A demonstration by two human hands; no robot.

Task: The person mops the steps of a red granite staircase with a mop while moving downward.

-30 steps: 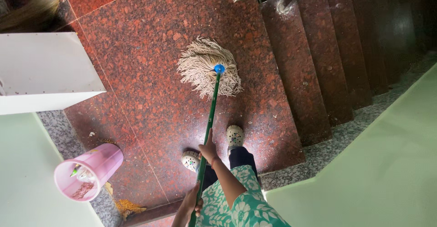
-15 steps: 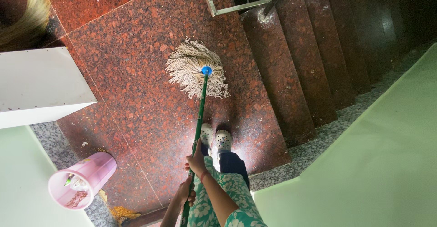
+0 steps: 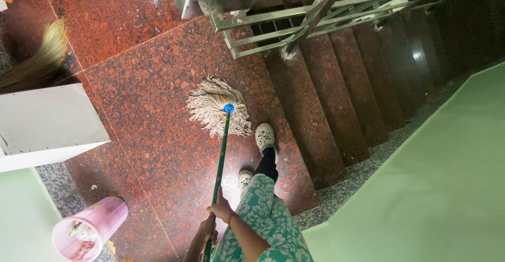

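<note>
The mop head [image 3: 218,108] rests on the floor [image 3: 142,73], left of the stairs [image 3: 336,94]. The bin [image 3: 87,230] stands lower left, below the cabinet [image 3: 47,122].

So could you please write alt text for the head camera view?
Both hands, right hand above left hand, grip a green mop handle; its string mop head rests on red granite floor beside descending stairs. A pink bin stands nearby.

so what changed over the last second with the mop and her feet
The mop head has been drawn back toward the person, and one clog has stepped forward beside it, near the top stair. The right hand and left hand keep their grip on the green handle. The pink bin and white cabinet stayed put.
</note>
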